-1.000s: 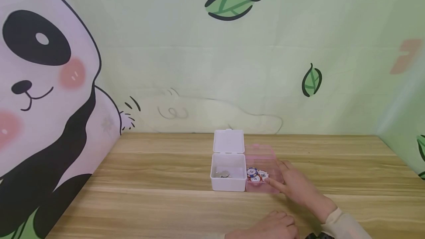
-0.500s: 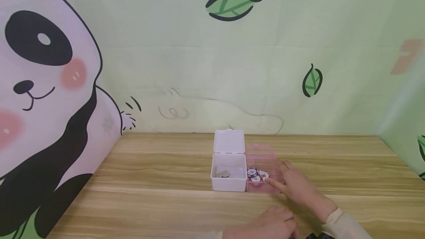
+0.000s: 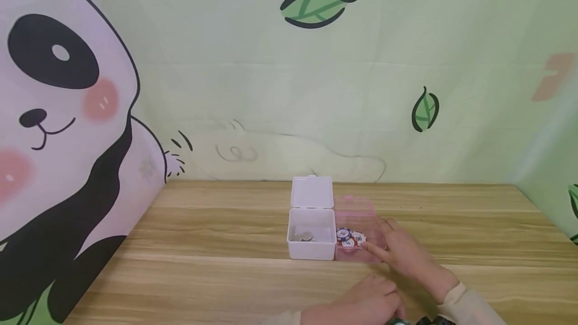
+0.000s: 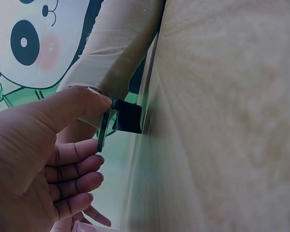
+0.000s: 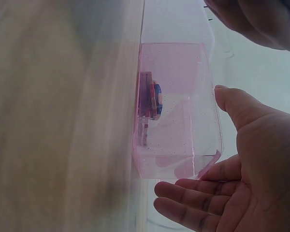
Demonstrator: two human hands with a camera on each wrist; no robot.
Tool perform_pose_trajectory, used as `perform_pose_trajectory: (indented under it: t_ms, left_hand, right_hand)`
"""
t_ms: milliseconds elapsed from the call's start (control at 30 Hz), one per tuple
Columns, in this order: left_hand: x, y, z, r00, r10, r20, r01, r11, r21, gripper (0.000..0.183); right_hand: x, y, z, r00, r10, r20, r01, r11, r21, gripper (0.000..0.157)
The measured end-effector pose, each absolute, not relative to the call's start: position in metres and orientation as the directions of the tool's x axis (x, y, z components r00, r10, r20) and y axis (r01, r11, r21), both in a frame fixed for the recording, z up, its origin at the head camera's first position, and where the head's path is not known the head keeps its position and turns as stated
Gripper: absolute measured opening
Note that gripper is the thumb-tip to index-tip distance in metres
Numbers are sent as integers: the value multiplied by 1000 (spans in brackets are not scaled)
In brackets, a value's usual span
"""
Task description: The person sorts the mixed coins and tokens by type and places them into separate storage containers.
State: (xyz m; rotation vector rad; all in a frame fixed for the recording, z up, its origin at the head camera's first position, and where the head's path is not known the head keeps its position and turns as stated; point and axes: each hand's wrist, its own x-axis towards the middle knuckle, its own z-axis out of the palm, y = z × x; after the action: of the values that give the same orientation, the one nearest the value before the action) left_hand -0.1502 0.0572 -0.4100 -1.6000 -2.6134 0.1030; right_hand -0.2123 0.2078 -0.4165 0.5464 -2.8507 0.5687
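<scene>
In the head view, my right hand (image 3: 408, 252) holds the clear pink box (image 3: 372, 229) at its right side, thumb at the front and fingers toward the back. Several poker chips (image 3: 349, 237), blue, red and white, lie inside that box. At the table's near edge, my left hand (image 3: 361, 301) pinches a dark green poker chip (image 4: 104, 128) between thumb and index finger. The left wrist view shows this chip nearly edge-on, the other fingers curled loosely. Left of the pink box stands a white box (image 3: 311, 251), lid raised, with silver coins (image 3: 303, 236) on its floor.
The pink box's lid (image 3: 354, 205) leans open behind it, and the two boxes stand side by side. A black device (image 3: 434, 320) sits by the right sleeve (image 3: 471, 305). A printed panda cloth (image 3: 226, 64) hangs behind the wooden table (image 3: 203, 245).
My left hand has shifted slightly left and up, and the green chip has come into view at the bottom edge. The right hand and both boxes have stayed in place.
</scene>
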Motion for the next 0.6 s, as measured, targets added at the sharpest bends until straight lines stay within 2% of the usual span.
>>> perform_pose_trajectory:
  t_ms: [433, 600]
  left_hand:
    - [-154, 51, -406, -417, 904, 93, 893, 427, -142, 19]
    - [-158, 47, -403, -371, 914, 166, 894, 400, -203, 24]
  right_hand:
    - [-213, 208, -416, -917, -320, 239, -385, 865, -322, 82]
    - [-213, 208, -417, -917, -319, 240, -386, 859, -336, 81]
